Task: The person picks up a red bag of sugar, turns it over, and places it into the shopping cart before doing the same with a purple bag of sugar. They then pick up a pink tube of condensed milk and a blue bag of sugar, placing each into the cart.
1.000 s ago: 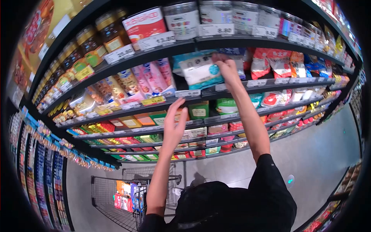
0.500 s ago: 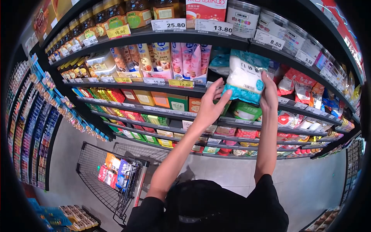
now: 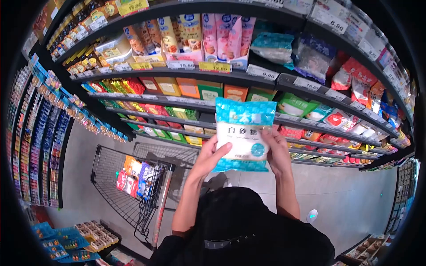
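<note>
A white and teal bag [image 3: 242, 133] with dark printed characters is held upright in front of my chest, its front facing me. My left hand [image 3: 209, 155] grips its left edge, thumb across the front. On the right edge is my right hand [image 3: 276, 150], with the thumb on the front and the other fingers partly hidden. Beyond the bag, another teal bag [image 3: 273, 48] lies on the shelf beside a purple and clear bag [image 3: 314, 55].
A wire shopping cart [image 3: 128, 195] with several colourful packages [image 3: 135, 175] stands on the floor at the lower left. Curved shelves of packaged goods [image 3: 184, 66] span the front. Boxed goods [image 3: 95, 237] sit at the bottom left.
The bag has come away from the shelf, down and toward my chest. My left hand now grips its edge, and my right hand has moved down with it. The view has shifted lower.
</note>
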A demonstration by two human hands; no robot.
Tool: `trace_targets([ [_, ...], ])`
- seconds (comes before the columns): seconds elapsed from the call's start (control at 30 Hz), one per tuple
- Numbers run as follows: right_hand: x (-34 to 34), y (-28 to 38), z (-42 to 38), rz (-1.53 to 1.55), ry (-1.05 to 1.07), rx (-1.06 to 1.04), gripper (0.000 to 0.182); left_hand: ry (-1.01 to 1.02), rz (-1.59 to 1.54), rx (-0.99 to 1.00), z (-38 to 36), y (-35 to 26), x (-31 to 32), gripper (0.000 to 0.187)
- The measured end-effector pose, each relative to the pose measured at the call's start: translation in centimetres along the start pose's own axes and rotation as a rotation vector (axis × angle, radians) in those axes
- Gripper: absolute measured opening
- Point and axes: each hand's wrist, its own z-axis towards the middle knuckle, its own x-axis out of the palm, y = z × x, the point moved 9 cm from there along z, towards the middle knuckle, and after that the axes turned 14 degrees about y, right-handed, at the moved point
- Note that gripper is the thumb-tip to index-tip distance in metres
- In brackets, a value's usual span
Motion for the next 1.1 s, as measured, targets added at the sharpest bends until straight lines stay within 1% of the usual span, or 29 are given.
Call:
trace_targets([
  [0.07, 0.3, -3.4, -0.3, -0.095, 0.118, 0.117, 0.023, -0.093, -0.087, -0.061, -2.9, 1.9, -1.2, 0.039],
  [0.1, 0.3, -4.4, -0.4, -0.127, 0.155, 0.127, 0.024, -0.126, -0.078, -0.068, -4.1, 3.2, -2.0, 0.04],
  [0.23, 1.8, -6.8, -0.5, -0.099, 0.176, 0.199, 0.023, -0.193, -0.152, -0.067, -7.3, 4.7, -2.7, 0.042],
  [0.4, 3.4, -8.1, -0.3, -0.023, 0.179, 0.206, 0.022, -0.212, -0.155, -0.011, -9.0, 3.8, -3.5, 0.042],
  [0.53, 5.3, -8.8, 0.1, -0.036, 0.193, 0.229, 0.022, -0.233, -0.165, -0.003, -10.6, 3.4, -4.2, 0.042],
  [0.7, 8.3, -10.2, 0.6, -0.054, 0.227, 0.274, 0.021, -0.264, -0.184, 0.053, -13.0, 2.5, -6.0, 0.043],
  [0.73, 8.9, -10.6, 0.7, -0.063, 0.238, 0.282, 0.021, -0.264, -0.188, 0.055, -13.5, 2.4, -6.5, 0.044],
  [0.77, 9.1, -11.0, 0.7, -0.092, 0.194, 0.282, 0.02, -0.279, -0.194, 0.067, -13.9, 2.3, -7.3, 0.044],
  [0.83, 9.4, -12.6, 1.1, -0.184, 0.153, 0.258, 0.017, -0.286, -0.109, 0.12, -15.2, 1.8, -8.8, 0.047],
  [0.87, 9.8, -13.7, 1.6, -0.217, 0.225, 0.243, 0.015, -0.286, -0.12, 0.125, -16.0, 1.8, -9.5, 0.045],
  [0.93, 13.8, -15.2, 1.5, -0.158, 0.255, 0.307, 0.017, -0.29, 0.005, 0.115, -18.1, 2.9, -12.0, 0.043],
  [0.97, 15.9, -15.9, 1.5, -0.169, 0.294, 0.313, 0.019, -0.355, -0.002, 0.121, -19.6, 2.3, -13.2, 0.043],
  [1.03, 18.5, -18.0, 1.8, -0.199, 0.351, 0.331, 0.026, -0.274, -0.139, 0.19, -21.2, 0.7, -13.9, 0.045],
  [1.07, 19.5, -19.3, 2.0, -0.206, 0.369, 0.35, 0.026, -0.298, -0.148, 0.199, -22.4, 0.5, -14.6, 0.045],
  [1.1, 20.5, -20.6, 1.9, -0.219, 0.384, 0.377, 0.027, -0.388, -0.076, 0.196, -23.9, 0.1, -15.8, 0.047],
])
